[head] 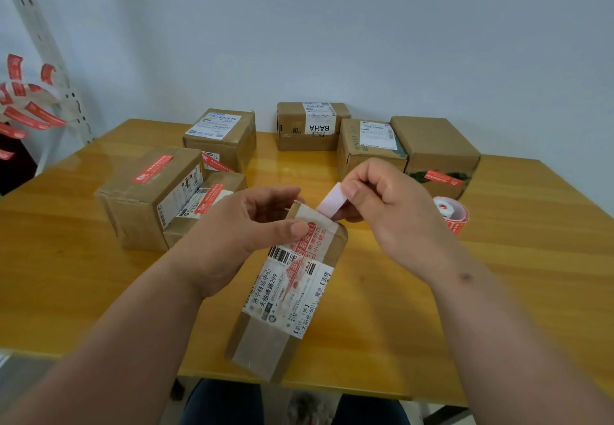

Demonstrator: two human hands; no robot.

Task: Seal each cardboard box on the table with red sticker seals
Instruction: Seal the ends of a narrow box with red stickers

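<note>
- The long box [289, 291] lies on the table [498, 291] right in front of me, its near end at the front edge; its long axis runs from that near end away from me, leaning a little to the right, label side up.
- My left hand [246, 228] grips the far end of the box from the left, fingers curled over the end flap, thumb pressing down on the red sticker [304, 251] that lies across the top.
- My right hand [388, 205] pinches a pale strip [330, 203] between thumb and fingers, just above the far end of the box; the strip slopes down and left toward the flap.
- The sticker roll [452, 213] sits on the table to the right of my right hand, a red tail hanging off it.
- Left of the box are two more boxes [159, 192], each with a red seal on top; a third stands behind them.
- Three boxes stand along the far side; the rightmost [438, 155] carries a red seal on its front face.
- Loose red stickers [23, 105] hang off a rack at far left.
</note>
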